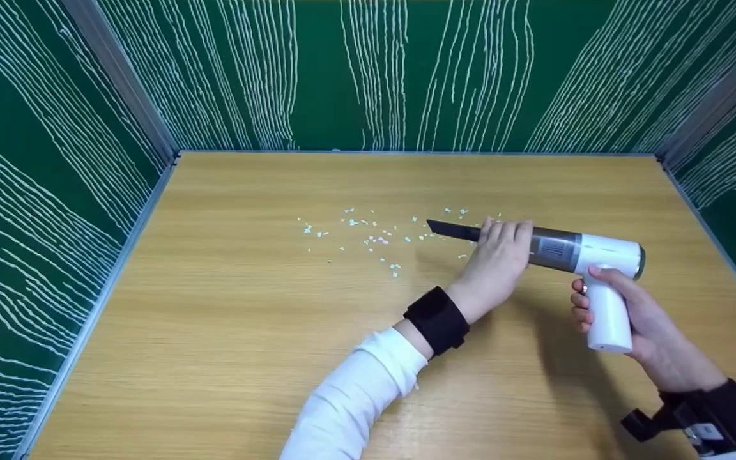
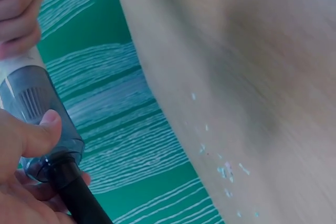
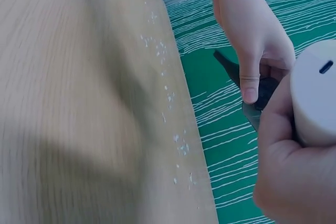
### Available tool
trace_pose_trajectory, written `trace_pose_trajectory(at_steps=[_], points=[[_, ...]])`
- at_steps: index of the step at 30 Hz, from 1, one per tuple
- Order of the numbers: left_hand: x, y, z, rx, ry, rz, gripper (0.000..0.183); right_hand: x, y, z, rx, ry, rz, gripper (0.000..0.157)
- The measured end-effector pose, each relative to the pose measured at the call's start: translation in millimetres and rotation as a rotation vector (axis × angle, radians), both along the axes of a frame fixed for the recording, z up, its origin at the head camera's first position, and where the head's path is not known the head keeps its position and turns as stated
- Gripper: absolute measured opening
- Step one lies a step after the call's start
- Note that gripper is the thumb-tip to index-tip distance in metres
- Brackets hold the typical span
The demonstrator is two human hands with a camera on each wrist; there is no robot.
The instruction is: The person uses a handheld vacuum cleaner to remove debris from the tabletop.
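A white handheld vacuum cleaner (image 1: 609, 252) with a smoky see-through dust cup is held above the table. My right hand (image 1: 646, 322) grips its white handle, thumb high near the body. Around the front of the dust cup, where the black crevice nozzle (image 1: 451, 229) joins it, my left hand (image 1: 499, 262) is wrapped; its thumb (image 2: 46, 132) lies along the clear cup in the left wrist view. The nozzle points left, over small pale paper scraps (image 1: 377, 240) scattered on the wooden table. In the right wrist view the handle's white base (image 3: 317, 93) faces the camera.
The wooden table (image 1: 214, 332) is bounded by green panels (image 1: 317, 76) with white wavy lines at the back and sides. Grey metal strips (image 1: 119, 262) run along its edges. Black bands (image 1: 438, 321) circle both wrists.
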State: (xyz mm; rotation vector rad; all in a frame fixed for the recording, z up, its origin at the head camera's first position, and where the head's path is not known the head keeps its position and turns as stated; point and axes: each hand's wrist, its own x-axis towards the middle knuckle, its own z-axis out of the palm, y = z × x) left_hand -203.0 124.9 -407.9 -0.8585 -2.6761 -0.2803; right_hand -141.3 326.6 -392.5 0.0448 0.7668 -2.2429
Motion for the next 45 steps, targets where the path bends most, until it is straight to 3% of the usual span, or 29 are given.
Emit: trace_pose_trajectory(at_steps=[7, 18, 25, 35, 45], points=[[6.9, 6, -11.4, -0.034, 0.0, 0.058, 0.048, 1.7, 2, -6.8, 0.007, -0.036, 0.037, 0.051], [19.4, 12, -27.1, -0.191, 0.126, 0.197, 0.038, 1.2, 2, -15.8, -0.029, -0.025, 0.13, 0.06], [21.8, 10, -35.8, -0.236, 0.122, 0.257, 0.038, -3.5, -3, -24.9, -0.044, -0.035, 0.169, 0.06], [18.7, 5, -38.9, -0.264, 0.046, 0.268, 0.039, -6.9, -13, -29.1, 0.004, -0.051, 0.172, 0.058], [20.9, -1, -40.0, -0.238, 0.069, 0.276, 0.039, -6.8, -18, -27.6, 0.013, -0.034, 0.18, 0.059]])
